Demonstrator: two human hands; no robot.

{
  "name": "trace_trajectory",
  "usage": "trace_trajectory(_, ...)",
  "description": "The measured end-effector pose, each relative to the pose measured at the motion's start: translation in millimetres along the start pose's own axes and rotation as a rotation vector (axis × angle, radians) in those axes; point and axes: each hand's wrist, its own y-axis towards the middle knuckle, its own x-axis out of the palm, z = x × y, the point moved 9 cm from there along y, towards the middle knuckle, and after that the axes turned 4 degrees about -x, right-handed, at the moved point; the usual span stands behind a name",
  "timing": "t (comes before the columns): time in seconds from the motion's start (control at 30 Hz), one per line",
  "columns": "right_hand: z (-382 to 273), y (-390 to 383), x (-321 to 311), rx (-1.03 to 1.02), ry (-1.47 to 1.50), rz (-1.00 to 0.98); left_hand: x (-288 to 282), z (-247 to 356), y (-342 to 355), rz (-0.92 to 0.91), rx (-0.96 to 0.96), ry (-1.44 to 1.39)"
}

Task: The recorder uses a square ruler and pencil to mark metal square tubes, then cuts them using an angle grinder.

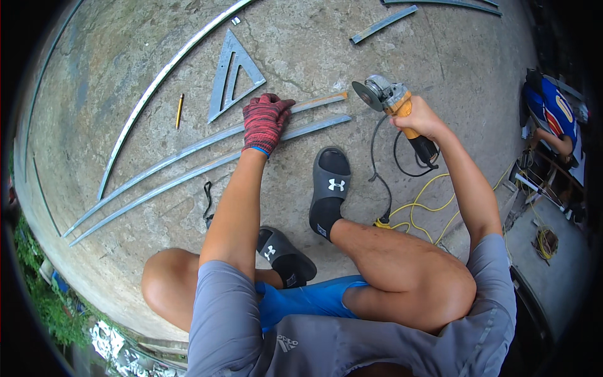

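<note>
My left hand (265,120), in a red knit glove, presses down on two long grey metal strips (182,164) lying side by side on the concrete floor (113,69). My bare right hand (419,118) grips the yellow body of an angle grinder (384,95), its disc raised just right of the strips' near ends. The grinder's black cord (377,160) loops down to a yellow cable (422,210). I squat with both feet in dark slides (330,188).
A metal triangular square (231,75) and a yellow pencil (179,110) lie beyond the strips. A long curved metal strip (157,85) runs at the left. More short strips (383,24) lie at the top. Another person (553,116) crouches at the right.
</note>
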Motion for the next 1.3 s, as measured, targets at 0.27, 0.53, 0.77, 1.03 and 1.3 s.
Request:
trace_trajectory(0.27, 2, 28, 2, 0.033, -0.225, -0.061, 3, -2, 4, -0.054, -0.04, -0.031)
trace_trajectory(0.53, 17, 43, 1, 0.079, -0.273, -0.093, 5, -5, 6, -0.055, -0.05, -0.042)
trace_trajectory(0.77, 9, 43, 2, 0.037, -0.335, -0.084, 3, -6, 7, -0.048, -0.071, -0.057)
trace_trajectory(1.03, 13, 44, 0, 0.013, -0.366, -0.07, 4, -6, 7, -0.037, -0.061, -0.056)
trace_trajectory(1.3, 13, 46, -1, 0.062, -0.391, -0.088, 4, -6, 6, -0.048, -0.07, -0.05)
